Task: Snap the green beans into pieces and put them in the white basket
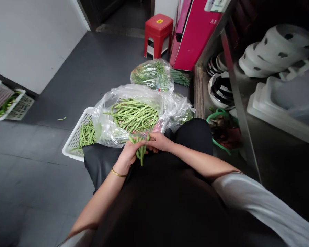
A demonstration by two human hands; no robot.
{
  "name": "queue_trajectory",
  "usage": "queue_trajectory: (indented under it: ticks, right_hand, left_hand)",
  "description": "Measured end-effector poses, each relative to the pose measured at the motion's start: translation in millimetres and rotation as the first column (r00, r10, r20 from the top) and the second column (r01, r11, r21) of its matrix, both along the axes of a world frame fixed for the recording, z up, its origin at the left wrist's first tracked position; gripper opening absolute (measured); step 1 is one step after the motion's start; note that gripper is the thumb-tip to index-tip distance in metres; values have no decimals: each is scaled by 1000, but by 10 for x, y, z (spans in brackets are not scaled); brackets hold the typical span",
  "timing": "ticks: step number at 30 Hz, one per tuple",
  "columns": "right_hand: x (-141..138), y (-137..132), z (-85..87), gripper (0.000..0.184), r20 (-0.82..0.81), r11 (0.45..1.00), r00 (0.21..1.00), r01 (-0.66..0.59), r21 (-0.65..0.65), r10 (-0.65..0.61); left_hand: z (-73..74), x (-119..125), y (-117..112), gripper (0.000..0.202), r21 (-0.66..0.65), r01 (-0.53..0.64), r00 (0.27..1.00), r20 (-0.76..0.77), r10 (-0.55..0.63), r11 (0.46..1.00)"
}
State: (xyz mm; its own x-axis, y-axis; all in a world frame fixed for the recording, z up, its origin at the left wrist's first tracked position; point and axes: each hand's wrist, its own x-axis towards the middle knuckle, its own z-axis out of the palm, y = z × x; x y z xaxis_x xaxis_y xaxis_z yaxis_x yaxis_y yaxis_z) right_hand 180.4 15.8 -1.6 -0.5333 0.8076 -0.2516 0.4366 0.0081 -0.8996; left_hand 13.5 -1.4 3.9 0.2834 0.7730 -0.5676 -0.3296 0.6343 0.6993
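My left hand (130, 151) is closed around a small bunch of green beans (141, 155) above my lap. My right hand (159, 142) pinches at the upper end of the same beans, its fingertips close to my left thumb. Just beyond my hands lies a clear plastic bag (105, 103), spread open, with a heap of long green beans (136, 115) in it. On the left, partly under the bag, a white plastic basket (74, 137) holds short pieces of green bean (87, 134).
Behind the bag lies another bag of thin green stalks (153, 73). A red stool (158, 34) stands by a pink cabinet (193, 34). Metal shelving with stacked containers (278, 51) and a green basket (221, 132) line the right. Another white basket (20, 104) sits far left.
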Motion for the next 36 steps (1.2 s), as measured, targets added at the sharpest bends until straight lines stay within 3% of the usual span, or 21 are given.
queue_trajectory:
  ticks: [2, 5, 8, 10, 13, 15, 17, 18, 20, 22, 23, 25, 27, 29, 31, 33, 36]
  right_hand:
    - [42, 70, 40, 30, 237, 981, 971, -49, 188, 3]
    - [143, 123, 202, 19, 471, 888, 878, -285, 361, 90]
    - [214, 155, 326, 15, 556, 798, 787, -504, 331, 267]
    - [208, 169, 323, 15, 548, 795, 766, -543, 271, 336]
    - [135, 159, 211, 16, 334, 903, 887, -391, 177, 319]
    - [89, 132, 132, 18, 42, 989, 989, -143, 29, 142]
    - [87, 116, 105, 29, -222, 983, 974, 6, -186, -48]
    - [106, 122, 116, 35, -302, 964, 952, -31, -266, -53]
    - [160, 183, 173, 43, -323, 909, 931, -276, -313, 172]
    - [185, 325, 231, 43, -74, 866, 897, -439, -240, 435]
    - [167, 423, 244, 40, 142, 887, 878, -438, -148, 457]
    - [61, 657, 218, 33, 541, 922, 810, -357, 148, 227]
    - [-109, 899, 142, 30, 718, 870, 695, -343, 354, -18]
    - [-262, 1092, 71, 28, 788, 843, 615, -406, 354, -35]
    - [-317, 1188, 57, 27, 794, 833, 607, -433, 345, -13]
    - [-240, 1158, 107, 26, 727, 819, 681, -368, 440, -85]
    - [12, 869, 222, 23, 469, 783, 843, -99, 614, -262]
  left_hand:
    - [16, 5, -23, 32, 23, 92, 993, -82, -90, 995]
    - [19, -6, -56, 29, 82, 187, 963, -212, -167, 979]
    - [19, -14, -91, 25, 196, 332, 882, -411, -230, 923]
    - [23, -9, -110, 23, 269, 416, 835, -492, -248, 869]
    - [25, 6, -115, 23, 330, 415, 835, -507, -211, 848]
    - [16, 3, -101, 25, 331, 331, 887, -428, -172, 884]
    - [-1, -22, -77, 28, 293, 250, 947, -273, -169, 923]
    - [-11, -43, -63, 30, 264, 211, 969, -183, -166, 941]
    - [-26, -99, -34, 31, 203, 112, 994, -10, -113, 973]
    - [-27, -153, -8, 33, 146, -13, 990, 141, -8, 989]
    - [-23, -173, 2, 33, 122, -60, 980, 196, 35, 991]
    - [-6, -188, 11, 30, 85, -83, 961, 269, 57, 993]
    - [9, -179, 4, 24, 58, -49, 953, 302, 29, 997]
    - [15, -169, -13, 21, 42, -18, 950, 311, 4, 999]
    - [7, -173, -29, 19, 37, -25, 947, 320, 12, 999]
    - [-9, -183, -34, 17, 25, -38, 944, 330, 28, 999]
    - [-33, -144, -9, 20, -38, -26, 953, 302, 36, 999]
